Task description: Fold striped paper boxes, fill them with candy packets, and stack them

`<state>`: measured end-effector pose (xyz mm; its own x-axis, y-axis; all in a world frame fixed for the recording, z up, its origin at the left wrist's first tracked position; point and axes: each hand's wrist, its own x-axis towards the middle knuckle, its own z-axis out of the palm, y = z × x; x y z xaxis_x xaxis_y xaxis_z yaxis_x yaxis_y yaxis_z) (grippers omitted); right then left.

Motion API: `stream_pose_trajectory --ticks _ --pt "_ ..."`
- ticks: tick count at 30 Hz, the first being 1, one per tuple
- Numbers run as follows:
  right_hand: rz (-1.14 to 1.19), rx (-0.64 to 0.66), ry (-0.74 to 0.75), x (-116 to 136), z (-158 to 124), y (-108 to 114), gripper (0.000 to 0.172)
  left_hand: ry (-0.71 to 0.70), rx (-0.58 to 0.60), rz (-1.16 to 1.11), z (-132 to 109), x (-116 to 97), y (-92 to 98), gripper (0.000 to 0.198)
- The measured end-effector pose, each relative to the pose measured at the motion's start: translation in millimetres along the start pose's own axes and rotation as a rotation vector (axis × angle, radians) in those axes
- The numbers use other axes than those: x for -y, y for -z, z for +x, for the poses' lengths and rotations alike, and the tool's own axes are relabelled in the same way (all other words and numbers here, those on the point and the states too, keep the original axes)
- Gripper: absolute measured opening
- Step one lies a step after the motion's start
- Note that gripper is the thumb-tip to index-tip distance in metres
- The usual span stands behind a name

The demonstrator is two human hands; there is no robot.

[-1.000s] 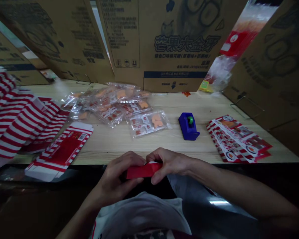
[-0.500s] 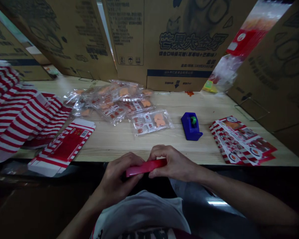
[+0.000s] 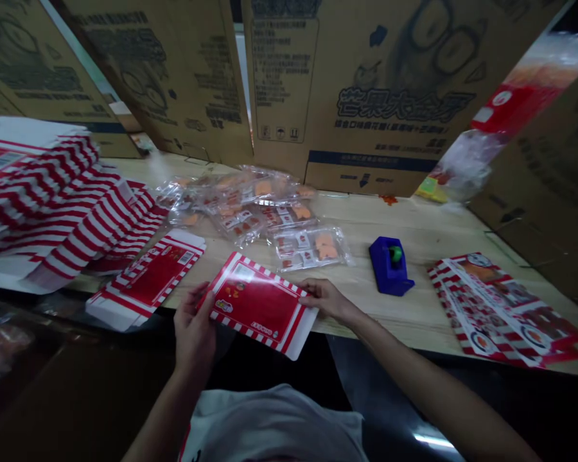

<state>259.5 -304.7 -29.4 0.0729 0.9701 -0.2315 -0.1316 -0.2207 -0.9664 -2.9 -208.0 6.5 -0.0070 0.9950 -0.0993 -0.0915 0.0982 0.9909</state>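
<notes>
I hold a red box with red-and-white striped borders over the near edge of the wooden table, its broad red face turned up. My left hand grips its left end, fingers curled over the edge. My right hand pinches its right upper corner. A flat striped carton blank lies just left of the box. Clear bags of orange and red pieces lie beyond it.
A tall pile of striped flat cartons fills the left side. A blue tape dispenser stands right of the bags, and a fan of printed red cards lies at far right. Large cardboard boxes wall the back.
The red box was held edge-on close to my body; it has been lifted forward and turned face up, my hands now spread to its two ends. The view shifted right.
</notes>
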Motion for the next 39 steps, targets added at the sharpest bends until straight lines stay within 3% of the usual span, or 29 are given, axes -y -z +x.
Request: stream_pose_trajectory --ticks 3,5,7,10,14,17,21,24,26,30,33,36,39 --pt "-0.104 0.029 0.025 -1 26 -3 0.033 -0.368 0.025 0.541 7 15 24.3 0.066" --pt "-0.275 0.069 0.086 1 37 -8 0.027 -0.646 0.237 0.868 13 17 30.8 0.081" --pt "-0.533 0.074 0.167 5 44 -15 0.02 -0.823 0.561 1.107 19 16 26.6 0.097" --pt "-0.87 -0.058 0.279 17 57 -17 0.013 -0.859 0.951 1.413 28 11 8.7 0.123" --pt "-0.71 -0.397 0.348 43 87 4 0.008 -0.769 1.181 1.557 37 10 -8.4 0.131" --pt "-0.517 -0.613 0.343 51 97 27 0.015 -0.746 1.169 1.532 37 13 -4.1 0.126" --pt "-0.319 -0.845 0.317 23 58 41 0.026 -0.725 0.978 1.386 39 10 13.6 0.115" --pt "0.032 -0.907 0.221 -8 17 40 0.031 -0.664 0.91 1.253 48 3 13.2 0.112" --pt "0.316 -0.876 0.128 -18 4 39 0.033 -0.628 0.862 1.257 56 1 0.1 0.11" --pt "0.425 -0.849 0.056 -12 24 44 0.029 -0.623 0.747 1.431 66 12 -41.3 0.107" --pt "0.364 -0.877 0.065 -1 54 54 0.029 -0.652 0.794 1.49 65 22 -62.0 0.11" --pt "0.283 -0.952 0.126 4 76 64 0.029 -0.684 0.859 1.487 59 25 -65.3 0.113" --pt "0.215 -1.039 0.232 8 81 75 0.028 -0.72 0.863 1.447 53 21 -56.1 0.113"
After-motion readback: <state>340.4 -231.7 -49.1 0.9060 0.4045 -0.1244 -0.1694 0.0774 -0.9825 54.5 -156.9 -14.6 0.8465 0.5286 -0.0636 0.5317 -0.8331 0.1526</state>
